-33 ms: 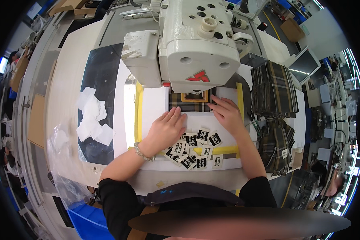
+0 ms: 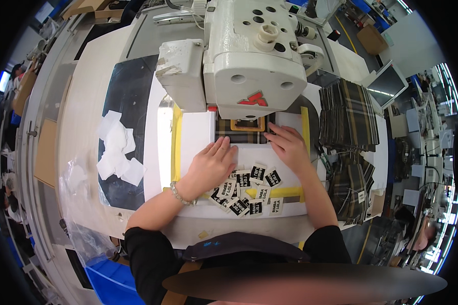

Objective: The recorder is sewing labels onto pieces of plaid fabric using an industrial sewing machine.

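A dark plaid fabric piece (image 2: 249, 138) lies on the white plate under the head of a white sewing machine (image 2: 259, 76). A small yellowish rectangular frame (image 2: 261, 128) sits on the fabric beneath the head. My left hand (image 2: 212, 163) rests palm down, its stretched fingertips at the fabric's near left edge. At the right edge, my right hand (image 2: 290, 147) touches the fabric with its fingers extended and slightly apart. Neither hand grasps anything. Several black and cream printed labels (image 2: 242, 180) are scattered in front of the plate, between my forearms.
Stacked plaid pieces (image 2: 343, 114) stand on the right, with another plaid pile (image 2: 351, 193) nearer me. Beside the stacks lies a small green-handled tool (image 2: 324, 157). White sheets (image 2: 114, 147) lie on a dark panel at left. Below it are clear plastic (image 2: 84, 213) and a blue bin (image 2: 112, 282).
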A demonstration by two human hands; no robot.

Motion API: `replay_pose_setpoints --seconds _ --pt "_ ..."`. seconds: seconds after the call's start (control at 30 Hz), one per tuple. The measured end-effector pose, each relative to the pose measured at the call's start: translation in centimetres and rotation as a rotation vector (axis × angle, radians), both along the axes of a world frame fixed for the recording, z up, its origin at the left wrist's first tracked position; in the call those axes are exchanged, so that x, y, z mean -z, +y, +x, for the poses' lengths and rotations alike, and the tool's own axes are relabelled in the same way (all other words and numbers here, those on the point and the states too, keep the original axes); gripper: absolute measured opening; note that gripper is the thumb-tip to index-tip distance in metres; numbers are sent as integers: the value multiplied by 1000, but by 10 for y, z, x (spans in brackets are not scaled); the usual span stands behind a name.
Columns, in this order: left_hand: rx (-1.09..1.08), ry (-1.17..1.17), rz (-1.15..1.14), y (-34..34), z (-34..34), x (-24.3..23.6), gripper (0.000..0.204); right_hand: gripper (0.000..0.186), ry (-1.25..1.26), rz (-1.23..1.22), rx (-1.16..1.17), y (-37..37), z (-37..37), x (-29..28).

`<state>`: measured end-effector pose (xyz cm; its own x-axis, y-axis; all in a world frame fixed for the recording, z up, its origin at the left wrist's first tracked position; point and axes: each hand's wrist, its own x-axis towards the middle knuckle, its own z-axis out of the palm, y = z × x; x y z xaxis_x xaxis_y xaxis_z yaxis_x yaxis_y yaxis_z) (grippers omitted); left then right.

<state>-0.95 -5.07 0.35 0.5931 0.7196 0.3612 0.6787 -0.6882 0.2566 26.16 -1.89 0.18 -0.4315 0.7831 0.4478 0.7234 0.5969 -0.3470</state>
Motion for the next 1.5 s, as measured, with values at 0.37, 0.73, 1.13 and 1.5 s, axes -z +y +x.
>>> replay_pose_setpoints --seconds 0.37,0.73,1.13,1.5 --pt "-31 38 -5 2 -6 -2 45 22 51 -46 -88 4 -14 -7" --pt "4 14 70 0 -8 -1 44 20 87 14 -60 7 -8 -4" --pt "6 34 7 3 -9 -3 48 16 -204 222 6 -14 -7 -11" --pt "34 40 6 0 -12 -7 44 18 -64 83 287 -45 -16 -5"
